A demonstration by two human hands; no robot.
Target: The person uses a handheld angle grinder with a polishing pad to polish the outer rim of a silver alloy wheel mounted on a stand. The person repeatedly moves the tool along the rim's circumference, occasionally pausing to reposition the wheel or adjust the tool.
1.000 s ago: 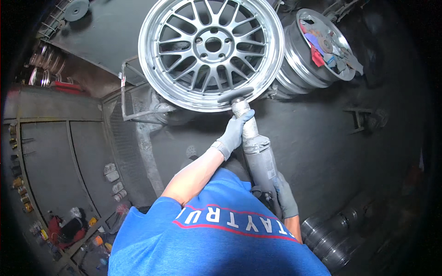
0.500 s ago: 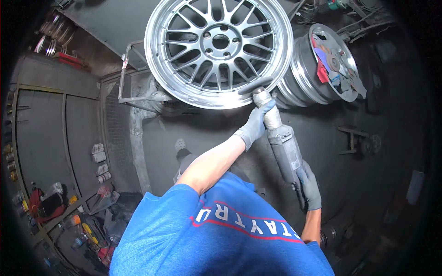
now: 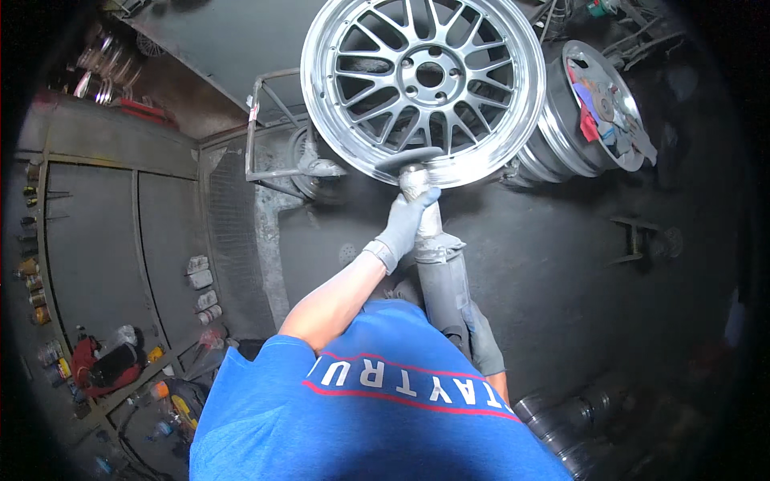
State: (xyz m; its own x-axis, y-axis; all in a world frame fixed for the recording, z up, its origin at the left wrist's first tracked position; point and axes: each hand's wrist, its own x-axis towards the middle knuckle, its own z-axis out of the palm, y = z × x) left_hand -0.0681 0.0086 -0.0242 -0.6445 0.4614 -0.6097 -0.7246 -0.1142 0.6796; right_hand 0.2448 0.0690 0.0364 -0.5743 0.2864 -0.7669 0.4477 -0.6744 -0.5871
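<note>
Both my gloved hands are closed around a long grey angle grinder or polisher (image 3: 443,280). At its wrapped front neck is my left hand (image 3: 405,224); farther back, my right hand (image 3: 484,341) grips the rear body, its fingers partly hidden by the tool. The tool's dark round disc (image 3: 409,159) lies against or just over the lower rim of a silver multi-spoke wheel (image 3: 473,170); whether it touches, I cannot tell. The wheel faces me, its polished lip bright and its centre bore dark.
To the right of the wheel lies another rim (image 3: 573,120) with colourful cloths or discs on it. A metal frame (image 3: 253,132) stands on the left. Shelving with cans (image 3: 204,297) lines the left wall. A small stool (image 3: 634,240) stands on the floor at right.
Both hands have swung the tool leftward, its disc passing from the wheel's lower right to its lower left. The tool now points more straight ahead. The whole view has shifted slightly.
</note>
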